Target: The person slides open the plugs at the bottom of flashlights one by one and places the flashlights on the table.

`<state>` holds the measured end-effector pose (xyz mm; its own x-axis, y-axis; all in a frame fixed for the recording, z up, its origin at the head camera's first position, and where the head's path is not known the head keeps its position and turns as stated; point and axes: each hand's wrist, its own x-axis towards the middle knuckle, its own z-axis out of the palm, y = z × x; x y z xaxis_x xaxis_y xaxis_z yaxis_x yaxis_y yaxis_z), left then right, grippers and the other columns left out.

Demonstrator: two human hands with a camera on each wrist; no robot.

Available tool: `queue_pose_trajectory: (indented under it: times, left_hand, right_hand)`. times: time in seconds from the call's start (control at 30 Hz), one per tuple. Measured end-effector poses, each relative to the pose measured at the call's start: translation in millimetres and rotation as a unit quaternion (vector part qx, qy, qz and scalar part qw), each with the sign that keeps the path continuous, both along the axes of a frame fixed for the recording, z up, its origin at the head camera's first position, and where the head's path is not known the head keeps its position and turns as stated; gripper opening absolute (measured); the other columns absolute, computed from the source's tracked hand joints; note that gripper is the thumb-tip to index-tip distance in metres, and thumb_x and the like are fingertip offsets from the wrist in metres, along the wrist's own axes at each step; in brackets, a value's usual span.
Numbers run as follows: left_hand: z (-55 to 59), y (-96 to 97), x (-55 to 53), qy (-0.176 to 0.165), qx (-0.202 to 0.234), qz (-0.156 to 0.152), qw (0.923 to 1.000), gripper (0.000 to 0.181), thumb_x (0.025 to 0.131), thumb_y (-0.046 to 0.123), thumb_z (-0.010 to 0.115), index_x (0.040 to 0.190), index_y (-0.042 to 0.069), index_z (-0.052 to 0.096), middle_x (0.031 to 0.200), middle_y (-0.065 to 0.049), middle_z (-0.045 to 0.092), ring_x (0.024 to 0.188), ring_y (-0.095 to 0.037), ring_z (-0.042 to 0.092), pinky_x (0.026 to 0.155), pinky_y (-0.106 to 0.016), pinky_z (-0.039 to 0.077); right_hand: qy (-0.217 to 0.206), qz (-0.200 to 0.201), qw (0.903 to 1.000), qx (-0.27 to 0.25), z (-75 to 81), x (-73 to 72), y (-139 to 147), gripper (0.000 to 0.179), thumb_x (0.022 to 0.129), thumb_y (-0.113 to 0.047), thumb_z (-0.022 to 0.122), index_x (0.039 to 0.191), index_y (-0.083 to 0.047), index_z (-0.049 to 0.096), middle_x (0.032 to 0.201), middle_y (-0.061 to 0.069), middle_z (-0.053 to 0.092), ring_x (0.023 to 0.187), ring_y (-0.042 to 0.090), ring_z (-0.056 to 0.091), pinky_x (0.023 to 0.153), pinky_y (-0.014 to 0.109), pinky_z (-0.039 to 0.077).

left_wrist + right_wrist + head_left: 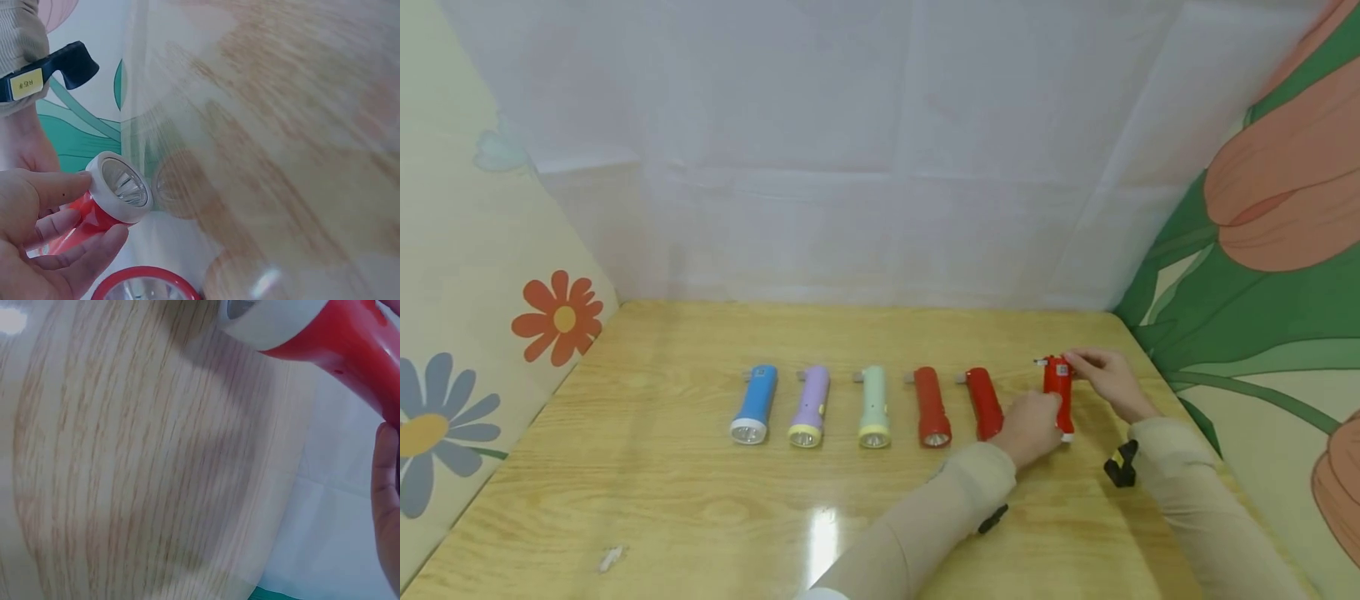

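At the right of the row, both hands are on a red flashlight with a white head [1057, 383]. My left hand [1033, 425] holds it near the head, thumb on one side and fingers on the other; the left wrist view shows the white rim [103, 187] and clear lens between them. My right hand [1108, 379] pinches its back end, where a small tab juts out to the left. In the right wrist view, a finger [385, 481] lies along the red body [356, 356]. Just left is another red flashlight [983, 400], its head hidden behind my left hand.
Further left along the row lie a red flashlight [932, 404], a mint green one [874, 400], a purple one [811, 400] and a blue one [758, 396], lenses toward me. A pale mark [612, 558] shows on the wooden table [700, 517]. Flowered walls flank both sides.
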<state>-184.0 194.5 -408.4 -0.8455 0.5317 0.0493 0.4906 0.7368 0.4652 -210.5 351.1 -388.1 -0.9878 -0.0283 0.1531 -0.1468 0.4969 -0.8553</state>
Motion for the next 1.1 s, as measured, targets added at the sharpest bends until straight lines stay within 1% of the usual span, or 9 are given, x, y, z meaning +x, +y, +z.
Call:
queue_pose_trajectory:
  times: [0.17, 0.3, 0.43, 0.53, 0.73, 0.83, 0.97, 1.1]
  left_hand:
    - [1.2, 0.8, 0.5, 0.017, -0.001, -0.012, 0.9998, 0.013, 0.079, 0.022, 0.071, 0.085, 0.02, 0.059, 0.069, 0.01, 0.053, 0.058, -0.003, 0.044, 0.053, -0.014, 0.038]
    - [1.9, 1.1, 1.5, 0.028, -0.011, -0.011, 0.9995, 0.012, 0.079, 0.019, 0.071, 0.081, 0.02, 0.059, 0.069, 0.009, 0.051, 0.059, -0.004, 0.044, 0.052, -0.015, 0.037]
    - [1.6, 1.4, 3.0, 0.043, -0.018, -0.009, 0.9988, 0.015, 0.077, 0.019, 0.072, 0.081, 0.021, 0.058, 0.071, 0.009, 0.05, 0.061, -0.005, 0.044, 0.052, -0.017, 0.037]
    - [1.0, 1.3, 4.1, 0.055, -0.025, -0.011, 0.9981, 0.017, 0.075, 0.023, 0.074, 0.084, 0.023, 0.059, 0.075, 0.009, 0.05, 0.064, -0.006, 0.045, 0.054, -0.018, 0.037]
    - [-1.2, 1.6, 5.2, 0.059, -0.034, -0.015, 0.9976, 0.022, 0.074, 0.026, 0.075, 0.09, 0.024, 0.061, 0.08, 0.008, 0.05, 0.067, -0.006, 0.045, 0.055, -0.018, 0.037]
    - [-1.3, 2.0, 5.1, 0.061, -0.041, -0.016, 0.9971, 0.023, 0.074, 0.025, 0.075, 0.093, 0.024, 0.062, 0.082, 0.007, 0.05, 0.069, -0.006, 0.045, 0.056, -0.018, 0.038]
    - [0.3, 2.6, 5.3, 0.06, -0.052, -0.016, 0.9967, 0.026, 0.075, 0.027, 0.075, 0.099, 0.026, 0.065, 0.091, 0.004, 0.05, 0.073, -0.006, 0.047, 0.058, -0.018, 0.04]
    - [0.4, 2.2, 6.2, 0.082, -0.068, -0.02, 0.9941, 0.021, 0.077, 0.026, 0.073, 0.097, 0.03, 0.067, 0.095, 0.003, 0.051, 0.076, -0.008, 0.048, 0.058, -0.019, 0.041]
  right_hand:
    - [-0.004, 0.001, 1.0, 0.001, -1.5, -2.2, 2.0, 0.042, 0.094, -0.013, 0.05, 0.113, 0.023, 0.047, 0.082, -0.025, 0.056, 0.073, -0.004, 0.058, 0.068, 0.023, 0.052]
    - [-0.003, -0.001, 1.0, 0.003, -2.8, -3.7, 2.8, 0.04, 0.094, -0.013, 0.05, 0.112, 0.023, 0.047, 0.081, -0.024, 0.057, 0.072, -0.003, 0.058, 0.067, 0.022, 0.051]
    - [0.004, 0.002, 1.0, -0.002, -5.3, -5.6, 3.3, 0.038, 0.093, -0.011, 0.05, 0.109, 0.024, 0.048, 0.08, -0.022, 0.058, 0.07, -0.002, 0.059, 0.065, 0.022, 0.051]
    - [0.006, 0.006, 0.9999, -0.01, -7.8, -6.9, 4.0, 0.037, 0.093, -0.01, 0.051, 0.107, 0.025, 0.049, 0.079, -0.02, 0.06, 0.069, -0.001, 0.059, 0.064, 0.022, 0.051]
    - [-0.01, 0.01, 0.9996, -0.024, -11.8, -8.6, 6.0, 0.038, 0.093, -0.011, 0.05, 0.106, 0.026, 0.048, 0.079, -0.018, 0.06, 0.069, 0.0, 0.059, 0.064, 0.023, 0.052]
    - [-0.017, 0.014, 0.9995, -0.022, -12.6, -9.6, 5.9, 0.039, 0.094, -0.011, 0.049, 0.107, 0.026, 0.047, 0.079, -0.019, 0.06, 0.07, -0.001, 0.059, 0.065, 0.023, 0.052]
    - [-0.025, 0.016, 0.9995, -0.012, -12.3, -10.7, 4.2, 0.04, 0.094, -0.013, 0.049, 0.108, 0.024, 0.047, 0.08, -0.018, 0.059, 0.071, -0.001, 0.058, 0.066, 0.022, 0.051]
    - [-0.037, 0.019, 0.9991, 0.004, -10.8, -12.3, 0.6, 0.041, 0.095, -0.017, 0.048, 0.108, 0.022, 0.049, 0.081, -0.014, 0.06, 0.072, 0.0, 0.059, 0.067, 0.022, 0.051]
